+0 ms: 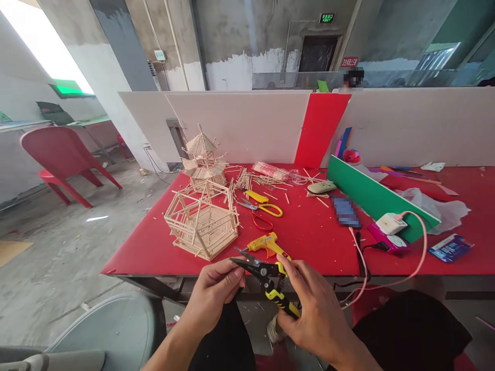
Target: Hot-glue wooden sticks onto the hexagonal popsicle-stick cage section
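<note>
The flat object point(346, 211) on the surface point(309, 234) is blurred out. The right hand point(317, 309) covers the lower handles of the cutters point(266, 275); the surface runs off right.

Matt red worktop point(317, 242)
The stick model point(201, 224) on the worktop is pale bare wood; the snips point(266, 281) show dark metal blades, yellow plastic grips.

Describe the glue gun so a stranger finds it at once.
On the red table, look at the near edge, just beyond the cutters in the right hand. The glue gun lies right of the hexagonal stick frame. Unlike the yellow-handled scissors behind, it is pistol-shaped, without blades.
</note>
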`<state>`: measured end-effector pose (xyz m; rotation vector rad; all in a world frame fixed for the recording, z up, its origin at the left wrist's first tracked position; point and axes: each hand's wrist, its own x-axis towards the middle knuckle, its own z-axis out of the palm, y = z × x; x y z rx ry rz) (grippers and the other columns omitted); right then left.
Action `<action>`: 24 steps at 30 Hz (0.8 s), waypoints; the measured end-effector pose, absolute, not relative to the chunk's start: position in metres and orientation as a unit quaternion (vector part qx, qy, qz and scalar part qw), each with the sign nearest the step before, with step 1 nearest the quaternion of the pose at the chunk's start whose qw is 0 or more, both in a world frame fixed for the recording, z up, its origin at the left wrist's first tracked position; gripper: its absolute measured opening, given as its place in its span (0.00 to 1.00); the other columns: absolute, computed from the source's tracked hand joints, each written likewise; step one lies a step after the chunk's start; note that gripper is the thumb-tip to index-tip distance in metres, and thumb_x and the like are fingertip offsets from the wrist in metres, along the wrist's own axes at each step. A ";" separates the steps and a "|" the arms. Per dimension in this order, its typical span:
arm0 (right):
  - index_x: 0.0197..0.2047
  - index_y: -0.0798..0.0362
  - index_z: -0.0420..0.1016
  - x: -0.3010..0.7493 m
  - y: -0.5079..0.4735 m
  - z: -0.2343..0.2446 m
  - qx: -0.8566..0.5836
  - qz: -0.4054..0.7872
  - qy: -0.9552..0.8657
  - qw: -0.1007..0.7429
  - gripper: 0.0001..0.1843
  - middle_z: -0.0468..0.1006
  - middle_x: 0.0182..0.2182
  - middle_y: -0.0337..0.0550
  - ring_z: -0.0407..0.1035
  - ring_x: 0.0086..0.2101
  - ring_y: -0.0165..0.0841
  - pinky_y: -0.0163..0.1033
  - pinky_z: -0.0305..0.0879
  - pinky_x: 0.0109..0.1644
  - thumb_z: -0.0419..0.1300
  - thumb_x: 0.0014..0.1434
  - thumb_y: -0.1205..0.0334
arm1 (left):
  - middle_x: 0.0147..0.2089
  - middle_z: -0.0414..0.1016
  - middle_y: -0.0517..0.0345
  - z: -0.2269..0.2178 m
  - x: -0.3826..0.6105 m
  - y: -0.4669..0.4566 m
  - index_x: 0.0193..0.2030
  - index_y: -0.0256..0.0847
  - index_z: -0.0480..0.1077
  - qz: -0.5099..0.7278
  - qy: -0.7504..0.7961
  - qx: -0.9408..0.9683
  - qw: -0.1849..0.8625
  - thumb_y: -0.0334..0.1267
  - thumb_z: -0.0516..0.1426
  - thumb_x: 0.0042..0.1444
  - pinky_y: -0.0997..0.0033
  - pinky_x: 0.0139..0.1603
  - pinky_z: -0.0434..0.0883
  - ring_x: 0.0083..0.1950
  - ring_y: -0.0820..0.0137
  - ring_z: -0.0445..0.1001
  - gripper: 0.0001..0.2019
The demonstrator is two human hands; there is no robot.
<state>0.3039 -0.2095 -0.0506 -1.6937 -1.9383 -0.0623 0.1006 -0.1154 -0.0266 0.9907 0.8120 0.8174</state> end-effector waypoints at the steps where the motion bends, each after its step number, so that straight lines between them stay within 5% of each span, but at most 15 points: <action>1: 0.73 0.51 0.47 0.302 -0.210 -0.052 -0.640 -0.035 -0.718 0.271 0.50 0.71 0.50 0.52 0.69 0.48 0.46 0.52 0.73 0.50 0.58 0.48 0.66 | 0.23 0.67 0.61 -0.027 0.101 -0.117 0.30 0.35 0.79 0.366 0.371 0.458 0.720 0.49 0.70 0.47 0.78 0.20 0.43 0.20 0.84 0.51 0.17; 7: 0.73 0.54 0.47 0.298 -0.215 -0.056 -0.671 -0.067 -0.699 0.239 0.52 0.72 0.48 0.55 0.68 0.47 0.51 0.58 0.72 0.49 0.59 0.45 0.67 | 0.24 0.65 0.60 -0.032 0.103 -0.125 0.27 0.34 0.77 0.351 0.370 0.517 0.687 0.50 0.67 0.52 0.77 0.21 0.45 0.22 0.82 0.52 0.18; 15: 0.68 0.50 0.54 0.307 -0.243 -0.081 -0.646 -0.035 -0.701 0.300 0.41 0.76 0.43 0.48 0.75 0.40 0.41 0.43 0.74 0.40 0.55 0.51 0.69 | 0.25 0.65 0.60 -0.033 0.111 -0.144 0.25 0.35 0.75 0.313 0.353 0.563 0.678 0.48 0.64 0.57 0.75 0.24 0.51 0.24 0.80 0.54 0.18; 20: 0.67 0.48 0.56 0.336 -0.234 -0.081 -0.717 0.061 -0.598 0.353 0.31 0.76 0.53 0.50 0.76 0.48 0.40 0.41 0.72 0.49 0.55 0.62 0.55 | 0.25 0.68 0.58 -0.020 0.120 -0.151 0.32 0.35 0.78 0.262 0.334 0.628 0.652 0.50 0.62 0.58 0.75 0.29 0.59 0.27 0.76 0.62 0.17; 24: 0.71 0.56 0.55 0.393 -0.187 -0.075 -0.887 0.082 -0.432 0.141 0.44 0.73 0.56 0.62 0.74 0.50 0.53 0.54 0.71 0.48 0.51 0.60 0.36 | 0.25 0.68 0.58 -0.003 0.114 -0.141 0.30 0.35 0.75 0.277 0.351 0.691 0.568 0.50 0.60 0.60 0.75 0.30 0.61 0.28 0.75 0.63 0.18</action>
